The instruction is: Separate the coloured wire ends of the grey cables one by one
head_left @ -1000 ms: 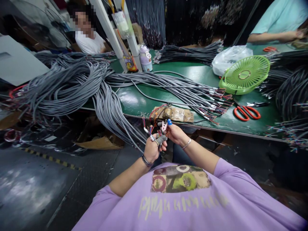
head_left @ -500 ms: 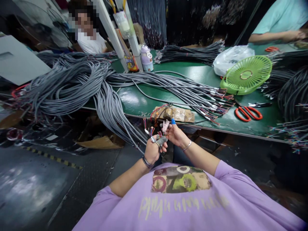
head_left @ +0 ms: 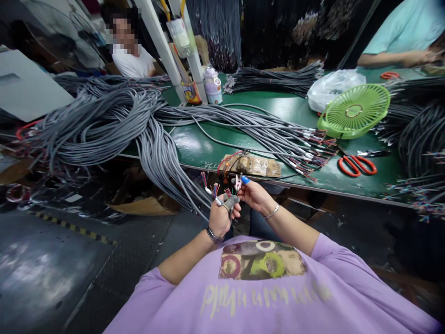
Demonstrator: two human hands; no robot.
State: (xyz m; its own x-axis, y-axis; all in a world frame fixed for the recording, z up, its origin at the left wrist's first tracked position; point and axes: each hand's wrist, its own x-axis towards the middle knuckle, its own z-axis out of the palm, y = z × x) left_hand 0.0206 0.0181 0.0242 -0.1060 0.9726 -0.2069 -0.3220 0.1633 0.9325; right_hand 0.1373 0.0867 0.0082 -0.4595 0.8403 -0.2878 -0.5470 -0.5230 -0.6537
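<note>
Closed around several grey cables (head_left: 194, 200), my left hand (head_left: 221, 218) has a grey covering on its thumb. The cables' loose coloured wire ends (head_left: 215, 189) stick out above that hand. My right hand (head_left: 256, 195), with a blue cover on one fingertip, pinches a small pale pink clip-like tool (head_left: 238, 183) close to the wires at my left thumb. Whether the tool's jaws touch a wire is too small to tell. Both hands meet just in front of the table edge, below a taped wooden block (head_left: 257, 166) with thin leads.
Grey cable bundles (head_left: 104, 125) cover the left of the green table (head_left: 194, 144). To the right lie red-handled scissors (head_left: 358, 165), a green fan (head_left: 354, 111), a plastic bag (head_left: 333, 88) and black cables (head_left: 422, 130). A bottle (head_left: 212, 86) stands by the post. Two co-workers sit across.
The pink tool turned in my right hand and back, while the blue-covered fingertip lifted and came down again toward it. My left hand keeps its grip on the cables.
</note>
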